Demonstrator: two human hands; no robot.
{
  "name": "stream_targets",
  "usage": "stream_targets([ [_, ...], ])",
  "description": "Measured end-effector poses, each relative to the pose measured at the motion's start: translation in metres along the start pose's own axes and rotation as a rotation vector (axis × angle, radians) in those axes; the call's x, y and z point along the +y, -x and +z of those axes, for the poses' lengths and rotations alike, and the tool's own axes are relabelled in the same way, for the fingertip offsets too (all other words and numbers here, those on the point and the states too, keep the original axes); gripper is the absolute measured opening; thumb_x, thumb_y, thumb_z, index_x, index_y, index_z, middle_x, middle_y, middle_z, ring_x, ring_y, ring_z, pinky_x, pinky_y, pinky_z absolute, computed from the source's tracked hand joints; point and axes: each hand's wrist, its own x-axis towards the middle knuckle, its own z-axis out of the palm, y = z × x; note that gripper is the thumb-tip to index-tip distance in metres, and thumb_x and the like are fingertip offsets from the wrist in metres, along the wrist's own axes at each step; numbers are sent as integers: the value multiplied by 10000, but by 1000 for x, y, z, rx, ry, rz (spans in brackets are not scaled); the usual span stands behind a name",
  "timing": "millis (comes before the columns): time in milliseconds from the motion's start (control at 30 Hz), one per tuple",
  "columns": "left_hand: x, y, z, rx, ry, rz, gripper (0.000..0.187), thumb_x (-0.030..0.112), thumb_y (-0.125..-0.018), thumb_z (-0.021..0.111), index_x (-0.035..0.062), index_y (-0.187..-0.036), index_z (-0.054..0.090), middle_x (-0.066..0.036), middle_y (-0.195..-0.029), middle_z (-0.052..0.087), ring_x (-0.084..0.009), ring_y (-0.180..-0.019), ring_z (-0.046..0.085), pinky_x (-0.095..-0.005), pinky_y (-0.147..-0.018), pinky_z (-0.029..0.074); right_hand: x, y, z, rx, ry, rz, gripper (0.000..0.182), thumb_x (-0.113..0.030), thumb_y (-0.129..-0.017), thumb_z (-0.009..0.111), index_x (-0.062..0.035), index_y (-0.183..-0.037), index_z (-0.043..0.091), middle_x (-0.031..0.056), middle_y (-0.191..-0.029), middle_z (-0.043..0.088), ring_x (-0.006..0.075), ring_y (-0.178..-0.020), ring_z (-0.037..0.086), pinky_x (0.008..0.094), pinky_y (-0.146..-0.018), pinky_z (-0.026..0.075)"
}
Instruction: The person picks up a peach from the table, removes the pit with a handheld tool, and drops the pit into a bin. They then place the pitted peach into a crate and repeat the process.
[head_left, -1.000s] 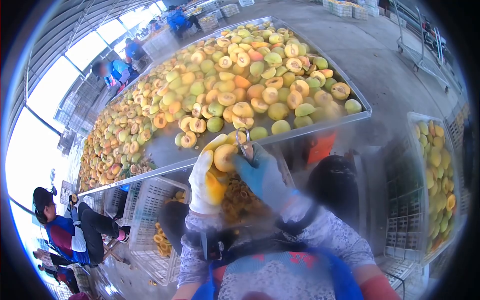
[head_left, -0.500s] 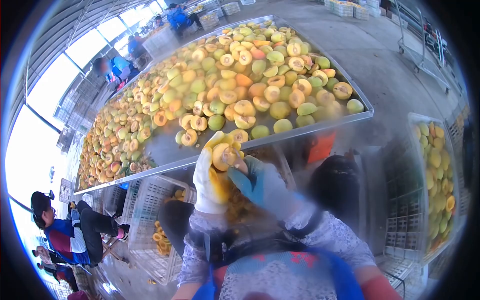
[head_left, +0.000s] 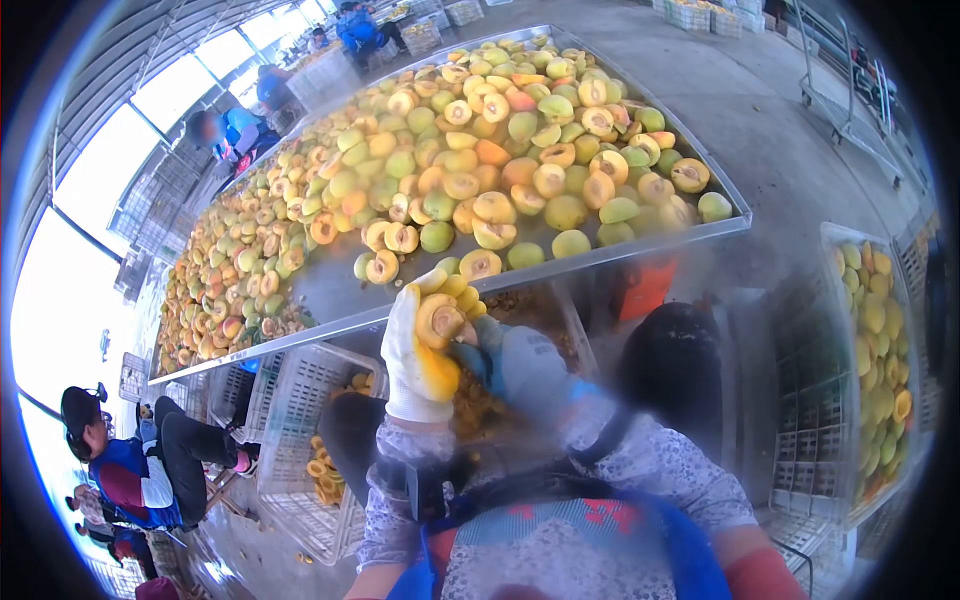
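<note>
In my left hand (head_left: pixel 418 345), gloved in white with yellow on the palm and fingers, is a halved yellow peach (head_left: pixel 440 318), its cut face turned up. The fingers curl round its far side. My right hand (head_left: pixel 510 360), in a blue and grey glove, is closed against the right edge of this peach half. A small brownish tip (head_left: pixel 467 334) shows between the right fingers and the fruit; I cannot make out what it is. Just beyond both hands is the metal table (head_left: pixel 340 290), heaped with peach halves (head_left: pixel 490 210).
Below the table stand plastic crates (head_left: pixel 300 400) with peach pieces. A tall crate (head_left: pixel 812 440) of peaches is on my right. An orange object (head_left: pixel 648 288) sits under the table edge. A co-worker (head_left: pixel 130 460) sits at left; several other people work farther back.
My right hand has turned and drawn in behind the peach half, its blue fingers now less visible. My left hand has shifted slightly left, still holding the fruit.
</note>
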Motion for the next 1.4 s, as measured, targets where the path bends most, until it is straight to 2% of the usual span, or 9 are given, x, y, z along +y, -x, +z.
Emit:
stream_targets([
  [400, -2, 7, -10, 9, -161, 50, 448, 407, -1067, 472, 4, -1205, 611, -155, -1030, 688, -289, -875, 688, -404, -794, 578, 0, 8, 24, -68, -299, 15, 448, -449, -1039, 507, -38, -1110, 670, 277, -885, 694, 498, -845, 656, 557, -725, 525],
  [500, -2, 10, -5, -15, -101, 80, 466, 420, -1056, 479, -4, -1203, 605, -148, -1041, 673, -286, -914, 682, -411, -808, 582, -9, 14, 33, -71, -649, 41, 374, -344, -1063, 546, 1, -1113, 680, 222, -954, 727, 358, -884, 704, 420, -807, 532],
  [700, 17, 5, -8, -104, -111, -30, 510, 409, -1050, 472, -14, -1313, 580, -122, -1022, 648, -264, -906, 661, -416, -823, 585, -18, 14, 5, -148, -390, 124, 381, -317, -1080, 526, 28, -1097, 688, 125, -899, 731, 165, -841, 646, 353, -770, 517],
  [767, 19, 3, -5, -34, -113, -59, 516, 398, -1070, 454, -16, -1354, 573, -136, -940, 682, -227, -768, 663, -293, -667, 546, -6, 15, 15, -149, -201, -2, 396, -338, -1079, 532, 23, -1064, 693, 77, -850, 706, 127, -814, 601, 343, -757, 509],
  [867, 21, 8, -2, -55, -256, -32, 525, 382, -1069, 452, -37, -1366, 561, -82, -889, 598, -216, -787, 627, -363, -710, 556, -13, 17, 18, -233, -514, 74, 423, -379, -1078, 529, 4, -1003, 694, 16, -771, 639, 114, -756, 558, 326, -730, 493],
  [1100, 5, 4, -19, -203, 0, -30, 518, 374, -1083, 440, -43, -1361, 570, -6, -720, 451, -167, -676, 534, -317, -631, 504, -14, 17, 4, -746, -1137, 477, 477, -442, -1087, 493, -43, -914, 687, -37, -756, 589, 73, -733, 519, 265, -712, 452],
  [1200, 6, 0, -26, -320, 217, -198, 502, 382, -1076, 463, -5, -1374, 576, 15, -730, 475, -165, -681, 539, -316, -615, 486, -14, 16, 6, -722, -1062, 425, 497, -480, -1072, 495, -53, -896, 677, -22, -753, 604, 90, -697, 529, 274, -670, 443],
  [1333, 14, 0, -21, 46, 4, -61, 461, 380, -1053, 516, 37, -1345, 615, 6, -760, 539, -165, -688, 557, -309, -623, 482, 9, 21, 34, -493, -621, 196, 533, -591, -1008, 528, -86, -907, 664, 85, -682, 626, 213, -543, 585, 340, -490, 438],
  [1400, 34, -13, -47, 303, 123, -16, 447, 371, -1037, 547, 42, -1325, 636, -11, -777, 570, -172, -694, 568, -310, -622, 485, 35, 29, 46, -286, -232, -10, 473, -519, -1013, 554, -71, -969, 699, 164, -787, 714, 321, -697, 702, 421, -615, 536],
])
